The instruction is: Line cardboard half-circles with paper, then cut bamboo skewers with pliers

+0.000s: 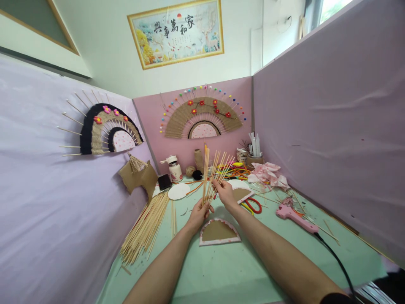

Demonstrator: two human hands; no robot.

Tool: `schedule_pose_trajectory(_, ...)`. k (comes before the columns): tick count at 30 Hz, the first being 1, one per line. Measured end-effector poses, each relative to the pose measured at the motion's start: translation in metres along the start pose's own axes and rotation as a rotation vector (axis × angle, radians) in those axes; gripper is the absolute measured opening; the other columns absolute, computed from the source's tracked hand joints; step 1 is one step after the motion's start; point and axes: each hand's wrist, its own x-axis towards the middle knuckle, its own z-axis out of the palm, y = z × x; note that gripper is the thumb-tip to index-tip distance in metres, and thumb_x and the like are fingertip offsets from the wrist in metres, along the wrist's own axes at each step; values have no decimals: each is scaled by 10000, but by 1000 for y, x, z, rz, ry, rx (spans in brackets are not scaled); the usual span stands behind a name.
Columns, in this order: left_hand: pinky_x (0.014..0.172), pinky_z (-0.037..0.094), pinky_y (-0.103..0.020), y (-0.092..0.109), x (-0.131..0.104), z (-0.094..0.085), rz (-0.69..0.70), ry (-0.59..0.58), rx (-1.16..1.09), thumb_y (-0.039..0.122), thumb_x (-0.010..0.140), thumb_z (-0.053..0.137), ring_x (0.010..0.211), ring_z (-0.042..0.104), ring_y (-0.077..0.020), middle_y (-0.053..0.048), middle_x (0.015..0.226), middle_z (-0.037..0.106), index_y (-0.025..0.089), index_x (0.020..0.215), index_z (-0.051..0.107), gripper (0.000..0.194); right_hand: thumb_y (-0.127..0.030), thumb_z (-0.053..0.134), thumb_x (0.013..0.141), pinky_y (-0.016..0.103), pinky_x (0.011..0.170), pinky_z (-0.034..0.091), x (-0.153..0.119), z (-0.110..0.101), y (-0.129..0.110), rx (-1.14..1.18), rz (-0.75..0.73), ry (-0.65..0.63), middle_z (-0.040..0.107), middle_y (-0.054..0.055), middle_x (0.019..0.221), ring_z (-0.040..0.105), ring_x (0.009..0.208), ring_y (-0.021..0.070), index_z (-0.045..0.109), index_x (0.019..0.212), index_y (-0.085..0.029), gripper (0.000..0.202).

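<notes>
In my left hand (200,214) a bunch of thin bamboo sticks (206,175) stands upright, gripped near its lower end. My right hand (225,193) has its fingers closed on some of the same sticks, higher up, where they fan out to the right. Just below my hands lies a half-round cardboard piece (220,232) with a pink-and-white fabric edge. A second such half-round piece (242,194) is partly hidden behind my right hand. To the left, a large pile of loose bamboo sticks (147,230) is spread on the green table cover.
A pink glue gun (297,218) with a black cord lies at right. White ovals (179,191), a bottle (174,169), pipe cleaners (232,172) and crumpled pink paper (268,175) are farther back. Decorated fans (202,116) hang on the partitions surrounding the table.
</notes>
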Motion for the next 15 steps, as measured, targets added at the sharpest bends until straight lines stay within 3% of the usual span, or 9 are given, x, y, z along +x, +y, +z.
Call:
schedule_pose_trajectory(8,432,156,-213,2,0,1,25,-3,-12,575,777,576,412,273,-40,8,690,613,162,1281,458,662,-584,535,749,247,439,336,0,0,1,-19,9,34,447,-33,533,406,476,116,470,622,-206,404)
schedule_pose_trajectory(15,424,153,-204,0,0,1,24,0,-36,577,783,566,407,276,-31,7,708,613,160,1197,471,595,-538,525,759,245,430,360,0,0,2,-13,25,22,475,-31,537,424,461,113,486,643,-202,358)
